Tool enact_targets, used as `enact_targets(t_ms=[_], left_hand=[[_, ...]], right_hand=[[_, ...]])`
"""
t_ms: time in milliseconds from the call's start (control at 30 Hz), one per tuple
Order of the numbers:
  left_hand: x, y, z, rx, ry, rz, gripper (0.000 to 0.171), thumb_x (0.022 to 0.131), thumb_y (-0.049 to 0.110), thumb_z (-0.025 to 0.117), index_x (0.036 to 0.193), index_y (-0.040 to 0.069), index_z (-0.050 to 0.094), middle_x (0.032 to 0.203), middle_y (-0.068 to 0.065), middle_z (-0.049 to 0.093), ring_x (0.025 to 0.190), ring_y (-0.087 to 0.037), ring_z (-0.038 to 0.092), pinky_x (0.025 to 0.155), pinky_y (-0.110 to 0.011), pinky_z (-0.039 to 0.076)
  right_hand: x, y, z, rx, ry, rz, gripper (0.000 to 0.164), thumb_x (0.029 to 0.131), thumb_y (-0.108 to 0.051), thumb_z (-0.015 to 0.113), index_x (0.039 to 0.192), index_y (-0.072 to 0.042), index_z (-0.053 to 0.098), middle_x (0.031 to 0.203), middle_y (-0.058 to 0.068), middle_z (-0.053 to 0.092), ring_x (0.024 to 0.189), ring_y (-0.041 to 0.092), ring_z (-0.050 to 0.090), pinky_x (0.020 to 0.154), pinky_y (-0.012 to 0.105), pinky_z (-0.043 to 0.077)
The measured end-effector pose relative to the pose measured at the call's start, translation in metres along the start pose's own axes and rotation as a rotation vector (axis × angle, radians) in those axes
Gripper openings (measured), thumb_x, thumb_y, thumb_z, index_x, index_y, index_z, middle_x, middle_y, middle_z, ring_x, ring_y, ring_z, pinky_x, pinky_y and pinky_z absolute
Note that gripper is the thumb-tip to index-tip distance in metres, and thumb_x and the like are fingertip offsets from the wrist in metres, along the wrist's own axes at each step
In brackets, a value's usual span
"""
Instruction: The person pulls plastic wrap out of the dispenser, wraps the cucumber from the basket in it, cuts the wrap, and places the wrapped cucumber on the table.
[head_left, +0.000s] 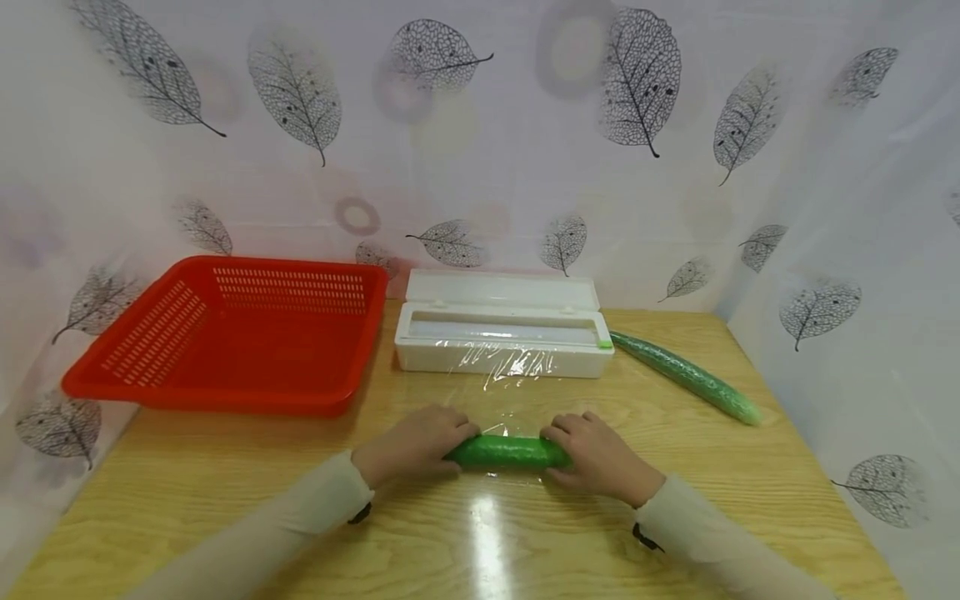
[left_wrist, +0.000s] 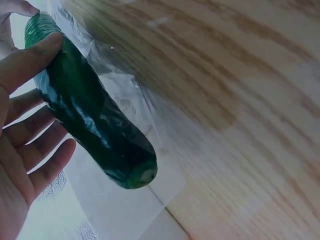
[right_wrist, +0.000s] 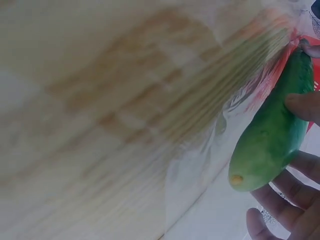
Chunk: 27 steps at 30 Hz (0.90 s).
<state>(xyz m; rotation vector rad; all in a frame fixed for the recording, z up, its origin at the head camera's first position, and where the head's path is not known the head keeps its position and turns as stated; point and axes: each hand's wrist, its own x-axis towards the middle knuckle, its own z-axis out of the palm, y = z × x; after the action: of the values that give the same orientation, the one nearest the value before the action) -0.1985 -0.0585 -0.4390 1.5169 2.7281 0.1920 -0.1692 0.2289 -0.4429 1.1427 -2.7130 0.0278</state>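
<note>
A green cucumber [head_left: 510, 452] lies crosswise near the middle of the table, with clear plastic film [head_left: 504, 404] against it. My left hand [head_left: 417, 442] holds its left end and my right hand [head_left: 600, 454] its right end. In the left wrist view the thumb lies over the cucumber [left_wrist: 90, 110], fingers on the other side. The right wrist view likewise shows thumb and fingers on opposite sides of the cucumber [right_wrist: 272, 130]. From the cucumber the film stretches back to a white film dispenser box [head_left: 506, 360], whose lid stands raised.
On the left sits a red plastic basket [head_left: 352, 367] with slotted sides. A second cucumber [head_left: 686, 375], shiny as if wrapped in film, lies slanted right of the box. A leaf-patterned curtain [head_left: 480, 167] stands behind the wooden table [head_left: 247, 475] and along its sides.
</note>
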Motion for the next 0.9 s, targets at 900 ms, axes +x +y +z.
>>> enact_targets(t_ms=[900], left_hand=[[0.000, 0.004, 0.008, -0.016, 0.030, 0.027, 0.052, 0.077, 0.034, 0.074, 0.123, 0.019, 0.054, 0.104, 0.001, 0.066, 0.093, -0.014, 0.060, 0.085, -0.032, 0.048]], right_hand=[[-0.019, 0.019, -0.018, 0.092, -0.118, 0.068, 0.059, 0.067, -0.041, 0.081, 0.114, -0.010, 0.062, 0.105, 0.003, 0.065, 0.092, 0.019, 0.063, 0.078, 0.042, 0.050]])
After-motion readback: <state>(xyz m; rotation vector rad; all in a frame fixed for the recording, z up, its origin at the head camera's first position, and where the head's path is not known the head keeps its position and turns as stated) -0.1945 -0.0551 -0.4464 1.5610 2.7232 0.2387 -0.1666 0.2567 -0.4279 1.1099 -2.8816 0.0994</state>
